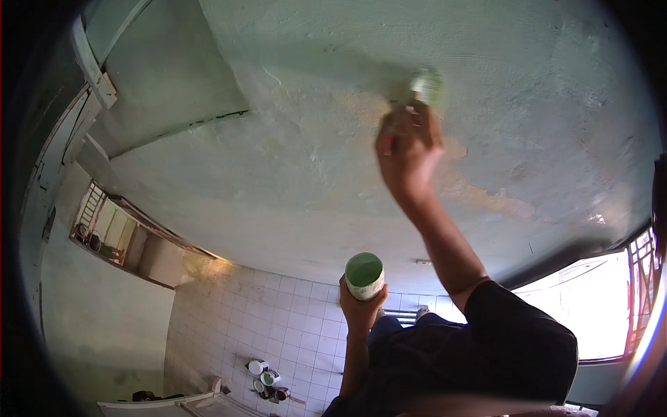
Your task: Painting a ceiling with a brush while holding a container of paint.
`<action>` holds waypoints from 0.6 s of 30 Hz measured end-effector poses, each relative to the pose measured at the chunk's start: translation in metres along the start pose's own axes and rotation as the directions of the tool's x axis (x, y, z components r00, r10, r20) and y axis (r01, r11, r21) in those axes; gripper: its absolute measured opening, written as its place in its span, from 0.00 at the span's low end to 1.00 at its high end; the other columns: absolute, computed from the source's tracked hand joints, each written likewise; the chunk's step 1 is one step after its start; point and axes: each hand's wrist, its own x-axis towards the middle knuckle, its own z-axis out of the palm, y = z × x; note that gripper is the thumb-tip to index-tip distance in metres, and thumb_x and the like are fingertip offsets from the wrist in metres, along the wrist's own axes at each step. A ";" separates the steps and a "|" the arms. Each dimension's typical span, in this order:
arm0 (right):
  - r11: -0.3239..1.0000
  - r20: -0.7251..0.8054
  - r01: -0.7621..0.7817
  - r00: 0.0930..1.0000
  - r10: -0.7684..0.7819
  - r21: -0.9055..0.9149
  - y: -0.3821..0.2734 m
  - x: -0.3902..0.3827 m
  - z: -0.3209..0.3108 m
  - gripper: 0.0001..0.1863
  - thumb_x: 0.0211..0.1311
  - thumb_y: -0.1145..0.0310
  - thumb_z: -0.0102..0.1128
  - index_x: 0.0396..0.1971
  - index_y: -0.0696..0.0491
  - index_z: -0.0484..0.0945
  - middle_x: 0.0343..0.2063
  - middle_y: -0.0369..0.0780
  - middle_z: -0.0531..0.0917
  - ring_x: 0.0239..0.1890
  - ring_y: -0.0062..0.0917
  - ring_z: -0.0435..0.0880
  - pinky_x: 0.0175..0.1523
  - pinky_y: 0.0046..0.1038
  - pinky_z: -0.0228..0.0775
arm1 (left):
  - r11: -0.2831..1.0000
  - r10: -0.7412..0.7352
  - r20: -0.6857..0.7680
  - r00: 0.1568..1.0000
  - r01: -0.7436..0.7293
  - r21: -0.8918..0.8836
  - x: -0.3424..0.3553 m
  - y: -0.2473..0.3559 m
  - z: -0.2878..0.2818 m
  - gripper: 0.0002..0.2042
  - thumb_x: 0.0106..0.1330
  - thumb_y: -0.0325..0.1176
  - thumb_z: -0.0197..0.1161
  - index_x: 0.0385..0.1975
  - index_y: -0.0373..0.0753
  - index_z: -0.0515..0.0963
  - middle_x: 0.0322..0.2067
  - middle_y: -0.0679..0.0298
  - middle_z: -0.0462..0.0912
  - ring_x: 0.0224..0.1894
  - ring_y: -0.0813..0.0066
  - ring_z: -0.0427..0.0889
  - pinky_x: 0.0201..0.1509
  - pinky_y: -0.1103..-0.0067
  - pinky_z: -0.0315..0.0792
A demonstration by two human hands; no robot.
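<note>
My right hand is raised on the outstretched arm, its fingers closed round a paintbrush. The brush head is smeared by motion and lies at or close to the pale green wall; whether it touches I cannot tell. Lower down, in front of my body, my left hand is wrapped round a whitish paint pot. Its open top faces up and shows green inside. Tan, bare-looking patches mark the wall below and right of the brush.
Rungs of a ladder show by my feet, high above the white tiled floor. Several paint tins stand down there. A bright window is at the right, a wall opening at the left.
</note>
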 end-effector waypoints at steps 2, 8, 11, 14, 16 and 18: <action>0.998 0.063 -0.024 0.998 0.021 0.055 -0.027 -0.002 0.019 0.24 0.32 0.80 0.71 0.38 0.55 0.86 0.44 0.53 0.84 0.46 0.47 0.87 0.45 0.41 0.84 | 0.998 -0.054 0.005 0.999 0.054 -0.031 -0.008 0.002 -0.003 0.38 0.48 0.33 0.86 0.58 0.35 0.71 0.49 0.57 0.83 0.50 0.67 0.85 0.55 0.70 0.81; 0.903 0.385 -0.046 0.913 -0.135 0.427 -0.079 -0.005 0.076 0.15 0.41 0.80 0.71 0.34 0.54 0.88 0.44 0.46 0.87 0.50 0.39 0.85 0.49 0.36 0.84 | 1.000 0.006 -0.006 1.000 -0.006 0.006 -0.008 0.006 0.003 0.36 0.48 0.32 0.86 0.57 0.35 0.71 0.47 0.58 0.84 0.46 0.68 0.86 0.52 0.71 0.82; 0.832 0.374 -0.132 0.923 -0.095 0.538 -0.075 -0.007 0.070 0.12 0.51 0.82 0.67 0.37 0.55 0.89 0.43 0.46 0.87 0.43 0.37 0.87 0.44 0.35 0.84 | 0.999 0.033 0.015 0.999 -0.033 -0.007 -0.011 0.009 0.009 0.36 0.48 0.32 0.86 0.57 0.35 0.71 0.47 0.58 0.84 0.45 0.69 0.87 0.51 0.71 0.83; 0.854 0.275 -0.054 0.956 -0.106 0.517 -0.012 -0.006 0.032 0.11 0.61 0.82 0.64 0.41 0.56 0.89 0.42 0.46 0.88 0.38 0.37 0.90 0.38 0.33 0.84 | 0.999 0.038 0.030 0.999 -0.038 -0.001 -0.017 0.008 0.019 0.36 0.49 0.32 0.86 0.57 0.35 0.71 0.47 0.57 0.85 0.46 0.69 0.87 0.50 0.71 0.83; 0.882 0.263 -0.110 0.965 -0.017 0.458 0.036 -0.004 -0.009 0.09 0.65 0.82 0.64 0.42 0.58 0.88 0.44 0.49 0.89 0.41 0.35 0.91 0.42 0.31 0.84 | 0.996 0.083 0.077 0.994 -0.081 -0.024 -0.019 0.008 0.023 0.36 0.49 0.32 0.86 0.57 0.35 0.71 0.47 0.57 0.85 0.46 0.68 0.87 0.51 0.71 0.83; 0.851 0.165 -0.222 0.973 0.162 0.476 0.065 -0.004 -0.054 0.06 0.65 0.81 0.65 0.40 0.59 0.87 0.42 0.47 0.89 0.40 0.32 0.91 0.43 0.27 0.80 | 0.997 0.080 0.087 0.993 -0.078 -0.026 -0.019 0.008 0.023 0.37 0.49 0.32 0.86 0.58 0.35 0.71 0.48 0.56 0.85 0.47 0.68 0.87 0.52 0.71 0.83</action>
